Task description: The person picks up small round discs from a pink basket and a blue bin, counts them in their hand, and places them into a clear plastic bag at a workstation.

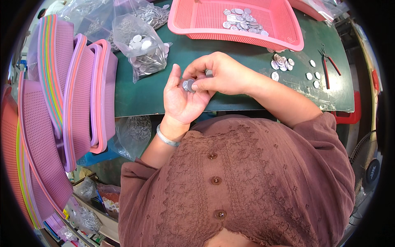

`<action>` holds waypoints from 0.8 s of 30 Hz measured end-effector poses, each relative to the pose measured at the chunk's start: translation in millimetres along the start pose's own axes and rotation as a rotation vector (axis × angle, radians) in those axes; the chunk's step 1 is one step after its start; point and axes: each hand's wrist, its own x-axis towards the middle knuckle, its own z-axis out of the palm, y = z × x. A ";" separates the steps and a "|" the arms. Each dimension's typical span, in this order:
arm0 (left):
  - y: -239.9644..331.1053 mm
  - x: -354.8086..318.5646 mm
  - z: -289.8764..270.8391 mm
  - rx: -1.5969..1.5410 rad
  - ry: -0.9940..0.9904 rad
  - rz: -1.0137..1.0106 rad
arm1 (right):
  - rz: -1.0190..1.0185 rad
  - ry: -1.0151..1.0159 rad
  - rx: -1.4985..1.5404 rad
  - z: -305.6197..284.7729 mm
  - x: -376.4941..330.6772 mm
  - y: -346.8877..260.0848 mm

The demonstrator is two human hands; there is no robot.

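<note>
Over the near edge of the green table, my left hand point(183, 102) is cupped palm up, with its thumb stretched out. A few round silver metal discs point(187, 85) lie on its fingers. My right hand point(224, 74) reaches over from the right and pinches at these discs with thumb and fingertips; another disc shows between its fingers. How many discs are held is hidden. Beyond my hands, a clear plastic bag point(142, 49) holds many similar discs. A pink basket point(197, 38) at the far side has several discs and a white slip in it.
Loose discs point(282, 62) lie in a small pile on the green table point(255, 101), with several more beside red-handled pliers point(328, 68) at the right. Stacked purple and pink baskets point(78, 103) stand at the left. Bags of metal chain point(150, 14) lie at the back.
</note>
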 end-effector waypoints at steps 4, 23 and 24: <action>-6.6 1.7 26.0 0.053 0.212 0.031 | -0.090 0.018 -0.143 -0.9 2.6 9.7; -6.7 3.6 9.9 0.518 0.351 0.247 | 0.233 0.177 0.574 -9.7 -3.5 11.6; -8.1 3.9 12.4 0.576 0.422 0.297 | 0.228 0.186 0.577 -9.8 -3.9 11.9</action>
